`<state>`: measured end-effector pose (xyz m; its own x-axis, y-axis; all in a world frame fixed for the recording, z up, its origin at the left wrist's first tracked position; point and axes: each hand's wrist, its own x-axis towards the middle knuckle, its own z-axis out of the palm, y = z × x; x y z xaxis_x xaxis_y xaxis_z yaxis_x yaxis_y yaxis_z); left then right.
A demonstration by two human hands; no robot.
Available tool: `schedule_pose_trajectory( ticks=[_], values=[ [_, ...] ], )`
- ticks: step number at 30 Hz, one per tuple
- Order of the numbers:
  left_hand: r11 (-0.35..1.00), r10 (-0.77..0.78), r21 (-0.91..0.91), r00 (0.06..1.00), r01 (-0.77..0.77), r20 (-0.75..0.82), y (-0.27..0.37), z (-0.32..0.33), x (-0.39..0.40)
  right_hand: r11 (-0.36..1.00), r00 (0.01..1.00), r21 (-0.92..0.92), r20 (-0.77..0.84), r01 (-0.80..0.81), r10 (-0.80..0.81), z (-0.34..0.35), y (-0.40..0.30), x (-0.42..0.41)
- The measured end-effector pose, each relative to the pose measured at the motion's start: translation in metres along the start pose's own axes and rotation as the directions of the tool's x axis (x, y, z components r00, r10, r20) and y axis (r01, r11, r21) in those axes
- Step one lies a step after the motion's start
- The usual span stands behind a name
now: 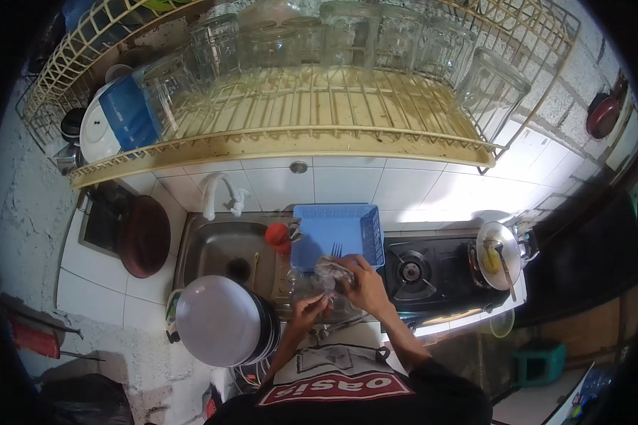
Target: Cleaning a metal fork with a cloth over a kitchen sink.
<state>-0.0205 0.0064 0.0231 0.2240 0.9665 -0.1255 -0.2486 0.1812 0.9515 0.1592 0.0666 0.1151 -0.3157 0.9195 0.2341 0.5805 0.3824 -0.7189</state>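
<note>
My right hand (368,286) grips a crumpled grey cloth (332,270) that is wrapped around a metal fork (337,249); the tines stick out above the cloth, over the near side of a blue plastic basket (332,228). Just below the cloth, my left hand (307,312) has its fingers pinched at the lower end of the fork, which is partly hidden. Glassware (297,281) lies behind and under my hands, its outlines hard to tell apart. A red round item (278,236) is left of the basket.
A stack of plates (218,319) stands in front of the steel sink (228,239), under a white faucet (210,199). To the right, a gas stove (430,271) bears a pan (497,255). A wire dish rack (287,135) with several glass jars hangs overhead.
</note>
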Motion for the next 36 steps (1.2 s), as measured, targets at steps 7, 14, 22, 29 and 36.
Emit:
schedule_pose_trajectory(
  ticks=[7,14,22,29,36],
  values=[
    [0.952,-0.167,-0.253,0.985,0.17,0.035,0.001,0.001,-0.002,0.998,0.985,0.062,-0.169,-0.024,0.034,-0.001,-0.003,0.005],
    [0.911,-0.152,-0.379,0.987,0.161,0.053,-0.002,0.0,0.002,0.97,0.974,0.239,-0.228,0.035,0.021,0.006,0.008,0.004],
    [0.761,-0.178,-0.602,0.97,0.242,0.165,-0.004,-0.001,0.007,0.969,0.997,0.245,-0.081,0.027,-0.007,0.008,0.008,-0.001],
    [0.733,-0.207,-0.598,0.943,0.326,0.26,0.01,0.0,0.004,0.962,0.993,0.271,-0.113,0.014,0.017,0.002,0.009,0.002],
    [0.758,-0.249,-0.493,0.888,0.427,0.386,0.009,0.0,0.002,0.962,0.994,0.264,-0.102,0.073,-0.047,0.004,0.001,0.002]
  ],
)
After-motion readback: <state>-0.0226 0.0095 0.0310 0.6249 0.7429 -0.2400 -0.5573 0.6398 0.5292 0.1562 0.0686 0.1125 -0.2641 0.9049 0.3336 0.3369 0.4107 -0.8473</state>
